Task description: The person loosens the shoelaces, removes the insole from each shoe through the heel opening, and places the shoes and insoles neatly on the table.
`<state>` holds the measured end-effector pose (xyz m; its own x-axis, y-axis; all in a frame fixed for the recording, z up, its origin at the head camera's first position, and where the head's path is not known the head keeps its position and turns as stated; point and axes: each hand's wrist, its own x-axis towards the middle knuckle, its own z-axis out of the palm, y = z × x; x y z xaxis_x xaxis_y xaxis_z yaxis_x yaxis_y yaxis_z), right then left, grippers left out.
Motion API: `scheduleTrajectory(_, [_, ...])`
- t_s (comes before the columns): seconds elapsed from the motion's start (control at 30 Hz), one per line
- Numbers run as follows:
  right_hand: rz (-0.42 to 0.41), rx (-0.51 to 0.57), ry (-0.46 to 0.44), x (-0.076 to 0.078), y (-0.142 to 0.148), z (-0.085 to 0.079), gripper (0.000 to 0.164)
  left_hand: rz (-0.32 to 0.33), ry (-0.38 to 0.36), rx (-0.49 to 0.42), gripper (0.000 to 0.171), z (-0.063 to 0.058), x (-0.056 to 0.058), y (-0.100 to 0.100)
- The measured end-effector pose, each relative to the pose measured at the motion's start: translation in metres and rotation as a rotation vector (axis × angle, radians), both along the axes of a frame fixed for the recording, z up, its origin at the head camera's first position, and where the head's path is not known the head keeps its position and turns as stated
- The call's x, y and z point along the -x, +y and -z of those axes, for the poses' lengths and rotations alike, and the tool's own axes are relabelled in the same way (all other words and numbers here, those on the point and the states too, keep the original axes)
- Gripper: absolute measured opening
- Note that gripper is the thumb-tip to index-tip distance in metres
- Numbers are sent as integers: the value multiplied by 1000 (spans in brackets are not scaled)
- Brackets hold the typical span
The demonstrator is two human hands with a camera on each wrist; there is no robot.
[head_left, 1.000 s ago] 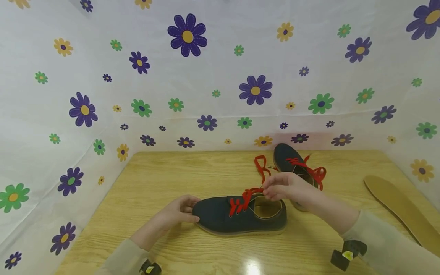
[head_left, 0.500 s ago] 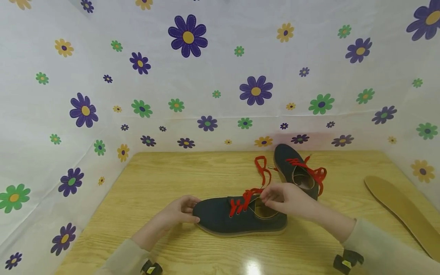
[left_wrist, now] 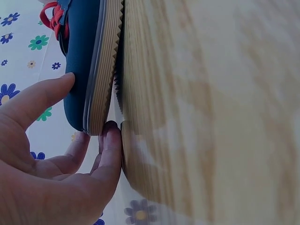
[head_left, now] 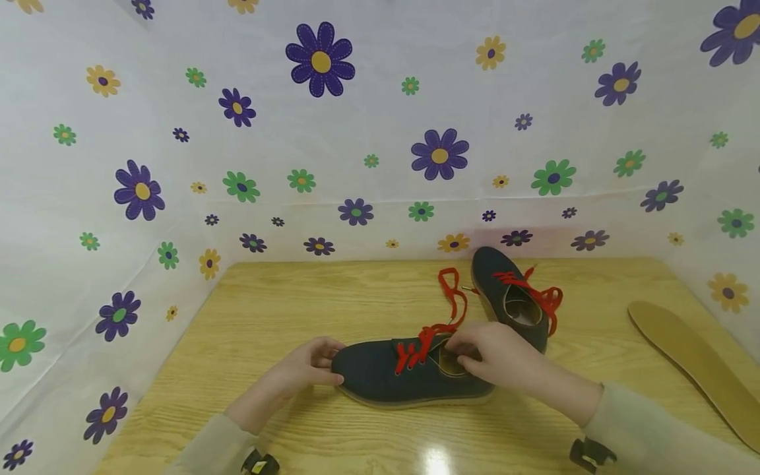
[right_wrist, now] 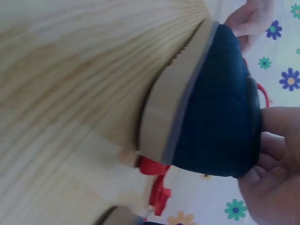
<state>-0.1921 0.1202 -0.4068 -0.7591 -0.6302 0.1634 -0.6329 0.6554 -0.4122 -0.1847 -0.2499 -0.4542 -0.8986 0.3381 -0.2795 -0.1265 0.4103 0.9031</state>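
Observation:
A dark navy shoe with red laces lies sole down on the wooden table, toe to the left. My left hand grips its toe; in the left wrist view the thumb presses on the upper, while the other fingers bend round the toe end near the sole. Over the shoe's opening is my right hand, fingers bent into the collar. From the right wrist view, that hand touches the collar above the heel; its fingertips are hidden, so what they pinch cannot be made out.
Behind stands the matching navy shoe with red laces, close to my right hand. One loose lace loop lies between the shoes. A tan insole rests at the table's right. Flowered white cloth walls the table's back and sides.
My right hand has moved down from the lace by the tongue to the shoe's opening, its fingers now lower into it. The left hand keeps its grip on the toe.

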Motion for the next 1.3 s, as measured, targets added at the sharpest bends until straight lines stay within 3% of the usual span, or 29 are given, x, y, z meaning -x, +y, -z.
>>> scheduleTrajectory(0.23, [34,-210,39,-3,-15,-4,16,10,8,-6,63,0,-1,-1])
scheduleTrajectory(0.33, [36,-250,40,-4,-19,-6,12,11,10,-5,62,-1,-1,0])
scheduleTrajectory(0.67, [10,-263,61,-2,-21,-4,7,-5,-3,0,63,-1,-2,0])
scheduleTrajectory(1.07, [-43,-252,169,-2,-20,0,19,3,5,9,64,0,0,-1])
scheduleTrajectory(1.3, [-70,-213,129,-4,-20,0,23,-4,5,16,63,-1,-1,-1])
